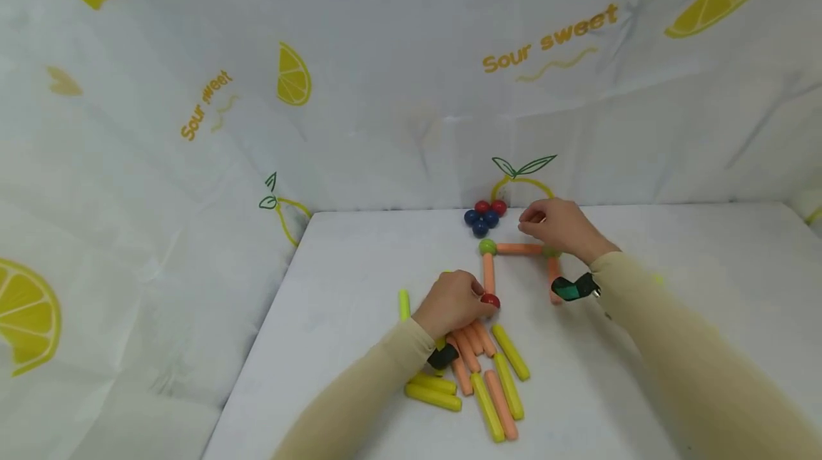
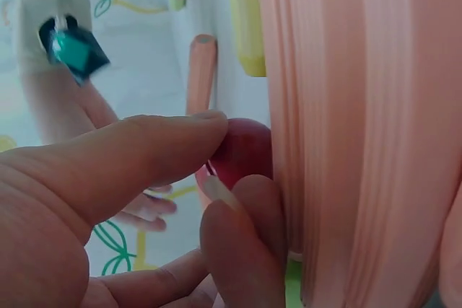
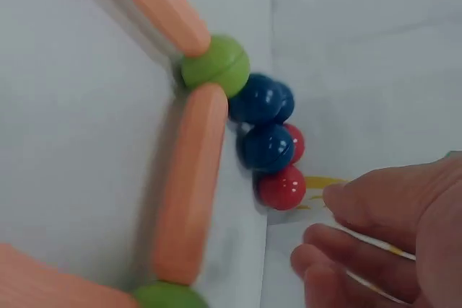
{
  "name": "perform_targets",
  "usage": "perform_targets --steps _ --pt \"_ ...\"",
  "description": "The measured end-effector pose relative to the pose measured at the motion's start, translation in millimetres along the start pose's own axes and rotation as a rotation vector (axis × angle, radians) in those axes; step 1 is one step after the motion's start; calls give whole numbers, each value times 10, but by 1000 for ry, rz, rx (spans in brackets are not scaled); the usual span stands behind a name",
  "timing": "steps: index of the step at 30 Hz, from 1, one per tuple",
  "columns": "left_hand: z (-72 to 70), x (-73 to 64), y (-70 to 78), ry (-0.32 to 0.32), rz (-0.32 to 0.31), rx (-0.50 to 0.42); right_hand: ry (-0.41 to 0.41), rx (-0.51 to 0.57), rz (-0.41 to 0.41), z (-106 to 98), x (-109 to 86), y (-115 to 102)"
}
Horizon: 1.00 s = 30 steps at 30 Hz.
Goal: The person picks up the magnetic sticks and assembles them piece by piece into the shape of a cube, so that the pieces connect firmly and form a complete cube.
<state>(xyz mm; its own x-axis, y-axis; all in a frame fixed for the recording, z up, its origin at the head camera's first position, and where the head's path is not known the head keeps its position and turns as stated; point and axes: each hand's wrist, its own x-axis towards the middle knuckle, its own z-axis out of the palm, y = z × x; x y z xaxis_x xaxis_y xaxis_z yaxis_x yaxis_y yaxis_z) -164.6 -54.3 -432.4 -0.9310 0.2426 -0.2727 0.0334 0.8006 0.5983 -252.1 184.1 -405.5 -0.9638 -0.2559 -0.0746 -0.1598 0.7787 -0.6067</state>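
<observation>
My left hand pinches a red ball between thumb and fingers, at the near end of an orange stick. In the left wrist view the red ball shows between the fingertips. Two green balls join orange sticks into a three-sided frame lying on the table. Past its far side my right hand hovers with bent fingers and nothing in them. In the right wrist view, that hand is beside a red ball, apart from it.
Blue balls and red balls cluster at the white table's back edge. Loose orange sticks and yellow sticks lie near and under my left forearm. A white cloth printed with lemons hangs behind and at the left.
</observation>
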Motion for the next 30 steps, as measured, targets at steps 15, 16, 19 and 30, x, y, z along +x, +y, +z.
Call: perform_targets --steps 15,16,19,30 --pt "89 -174 172 13 33 -61 -66 -302 -98 29 650 324" --pt "88 -171 186 14 37 -73 -62 -300 -96 27 641 336" --pt "82 -98 251 20 76 -82 -49 -237 -76 -36 515 290" --pt "174 507 596 -81 23 16 -2 -84 -6 -65 -578 150"
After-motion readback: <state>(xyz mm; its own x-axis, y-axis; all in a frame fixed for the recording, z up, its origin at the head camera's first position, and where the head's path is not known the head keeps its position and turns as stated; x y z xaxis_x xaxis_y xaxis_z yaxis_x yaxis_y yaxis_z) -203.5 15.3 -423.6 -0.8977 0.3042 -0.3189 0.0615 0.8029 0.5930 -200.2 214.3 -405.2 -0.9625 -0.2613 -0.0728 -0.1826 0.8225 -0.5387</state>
